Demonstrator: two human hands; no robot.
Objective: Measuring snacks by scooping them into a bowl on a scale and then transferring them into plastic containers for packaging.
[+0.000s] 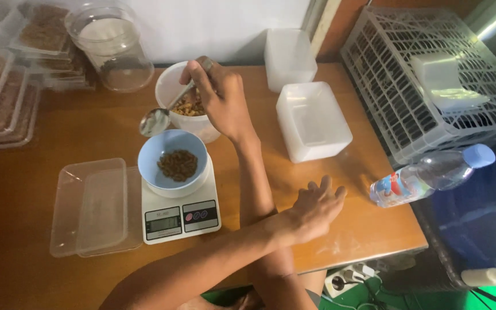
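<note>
— Which hand has the spoon?

— The right hand. Its fingers are clenched round the handle, and the arm crosses over the left one to reach the far side of the table. The spoon's bowl looks empty and hangs over the far edge of the blue bowl.

— Where does that bowl sit?

— On a small white kitchen scale, near the middle of the table. A little heap of brown pieces lies inside it.

— And behind it?

— A white tub just beyond the bowl, holding lighter, yellowish pieces. The right hand is partly over it.

— What about the left hand?

— It lies on the wood to the right of the scale, fingers loose and spread, holding nothing.

— Anything else around?

— Clear plastic trays touch the scale's left side. Two white boxes stand to the right of the tub, a water bottle lies at the table's right edge, and a round clear jar sits at the back left.
</note>
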